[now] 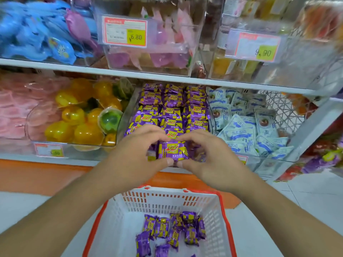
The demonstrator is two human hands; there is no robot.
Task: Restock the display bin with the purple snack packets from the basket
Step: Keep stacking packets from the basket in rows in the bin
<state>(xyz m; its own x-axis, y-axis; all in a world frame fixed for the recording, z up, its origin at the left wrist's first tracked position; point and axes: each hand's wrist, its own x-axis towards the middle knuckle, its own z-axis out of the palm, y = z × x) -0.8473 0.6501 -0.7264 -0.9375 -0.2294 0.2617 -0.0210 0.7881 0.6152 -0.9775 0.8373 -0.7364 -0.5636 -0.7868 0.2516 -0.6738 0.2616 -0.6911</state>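
At centre frame, head view: left hand [135, 145] and right hand [209, 153] brought together over the front of the clear display bin [128, 115], fingers curled from either side round a small stack of purple snack packets [172, 151], thumbs meeting at its near edge, fingertips nearly touching over its far edge; top packet face up, yellow-and-red logo readable. Hard to tell whether the stack is already resting on the packets below or held just above them. Behind the hands, toward mid-frame, neat rows of the same purple packets [172, 106] filling the bin in three columns back to the shelf edge. Judged well along: bin mostly stocked, only the front row being completed. At bottom centre, white basket with orange rim [130, 210] on the floor, with perhaps ten loose purple packets [174, 229] lying jumbled at its bottom, so several more trips likely remain. Left of centre, bin of yellow jelly cups [78, 115]; right of centre, bin of pale blue sachets [246, 127]. Across the upper frame, more clear bins with price tags [125, 32], blurred.
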